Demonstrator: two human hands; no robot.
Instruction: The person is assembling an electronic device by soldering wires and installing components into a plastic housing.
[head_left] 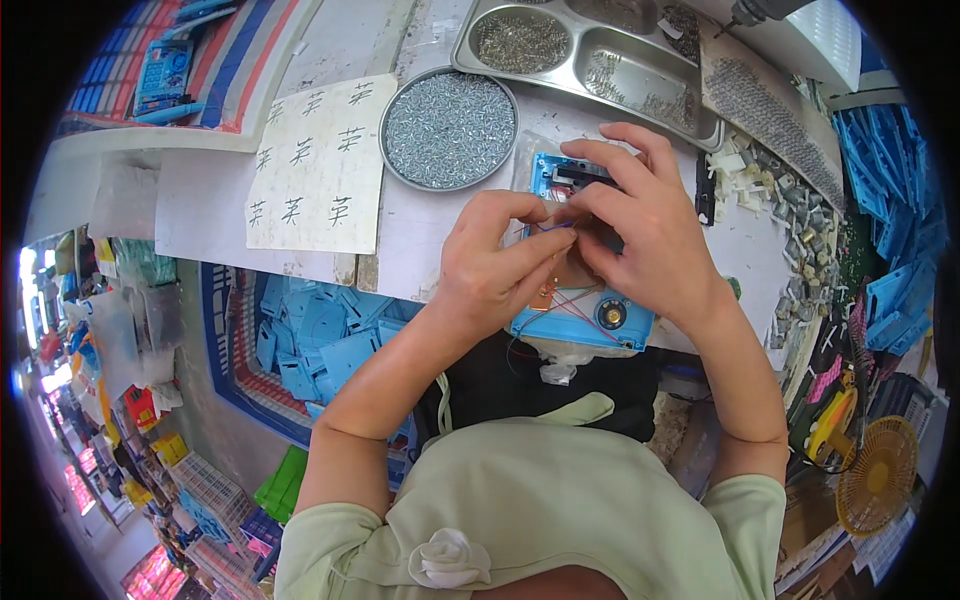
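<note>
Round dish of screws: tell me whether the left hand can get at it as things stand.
Probably yes. The round dish of screws sits uncovered on the table just beyond the left hand, with nothing between them. But that hand's fingers are busy on the blue device with the right hand.

Both hands, left hand (492,262) and right hand (640,222), pinch thin wires over a blue plastic casing (585,318) beside a round screw tray (449,128).

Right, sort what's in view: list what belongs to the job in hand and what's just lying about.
In hand: left hand, right hand, open blue plastic casing, thin red and blue wires.
Lying about: round metal dish of screws, divided steel tray, white handwritten paper sheet, yellow fan.
</note>
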